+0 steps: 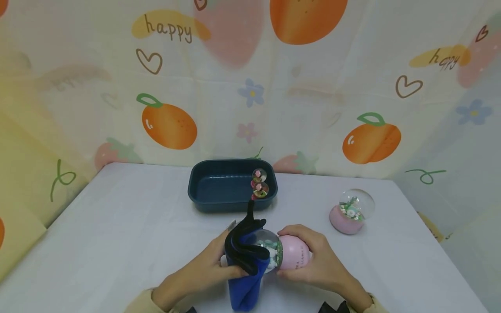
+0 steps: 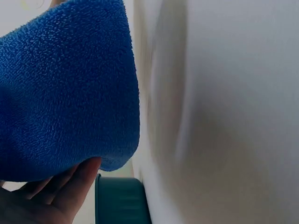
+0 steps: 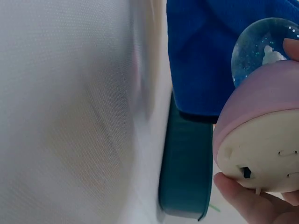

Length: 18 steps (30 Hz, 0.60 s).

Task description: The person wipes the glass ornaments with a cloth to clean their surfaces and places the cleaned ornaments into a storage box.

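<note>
A snow globe with a pink base [image 1: 294, 252] is held on its side above the table, its glass dome [image 1: 272, 243] facing left. My right hand [image 1: 313, 256] grips the base between thumb and fingers. In the right wrist view the cream underside [image 3: 261, 149] shows a small dark slot. With my left hand [image 1: 219, 265] I hold a blue cloth [image 1: 246, 287] with black edging against the dome; it covers the dome's left part. Blue terry pile [image 2: 70, 93] fills much of the left wrist view, with fingers [image 2: 79, 186] at its lower edge.
A dark teal tray [image 1: 219, 206] stands behind the hands, with two small glass-ball ornaments [image 1: 260, 190] at its right end. Another snow globe [image 1: 346, 219] with a pink base is upright on the white table [image 1: 117, 243] at the right. A printed fabric backdrop [image 1: 313, 87] rises behind.
</note>
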Tool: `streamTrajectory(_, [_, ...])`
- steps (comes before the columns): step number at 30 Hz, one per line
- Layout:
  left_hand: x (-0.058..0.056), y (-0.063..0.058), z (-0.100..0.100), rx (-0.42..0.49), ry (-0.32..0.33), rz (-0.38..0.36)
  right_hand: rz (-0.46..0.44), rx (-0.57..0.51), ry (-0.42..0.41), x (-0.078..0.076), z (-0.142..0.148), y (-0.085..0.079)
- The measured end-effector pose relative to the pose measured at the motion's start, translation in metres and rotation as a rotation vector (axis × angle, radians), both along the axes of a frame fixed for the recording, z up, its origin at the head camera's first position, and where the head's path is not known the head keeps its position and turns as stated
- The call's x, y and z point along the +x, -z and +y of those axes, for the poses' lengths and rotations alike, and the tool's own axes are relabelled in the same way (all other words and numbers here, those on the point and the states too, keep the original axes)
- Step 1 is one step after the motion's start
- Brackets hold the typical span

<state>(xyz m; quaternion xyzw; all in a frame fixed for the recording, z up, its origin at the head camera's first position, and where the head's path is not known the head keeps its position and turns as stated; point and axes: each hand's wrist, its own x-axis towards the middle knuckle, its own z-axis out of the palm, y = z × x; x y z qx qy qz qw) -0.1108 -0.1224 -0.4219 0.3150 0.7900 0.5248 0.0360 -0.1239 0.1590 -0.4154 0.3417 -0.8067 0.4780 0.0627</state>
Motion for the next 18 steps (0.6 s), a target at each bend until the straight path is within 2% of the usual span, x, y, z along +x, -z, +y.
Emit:
streamTrajectory(4, [-0.0011,0.0031,-0.0004,0.058,-0.003,0.099,0.028,0.001,-0.017,0.0008,-0.0004,-0.0008])
streamTrajectory(8, [-0.0032,0.0031,-0.0014,0.147,0.001,0.104,0.052,0.002,-0.031,0.0007,0.0010,-0.0011])
streamTrajectory(14, [-0.0061,0.0041,-0.0027,0.211,-0.078,0.188,0.073,-0.022,-0.077,0.0007,0.0021,-0.0025])
streamTrajectory(16, [-0.0065,0.0044,-0.0035,0.218,-0.079,0.186,0.084,-0.036,-0.089,0.0004,0.0023,-0.0024])
streamTrajectory(18, [-0.0057,0.0040,-0.0044,0.221,-0.065,0.134,0.102,-0.048,-0.091,0.0000,0.0026,-0.0020])
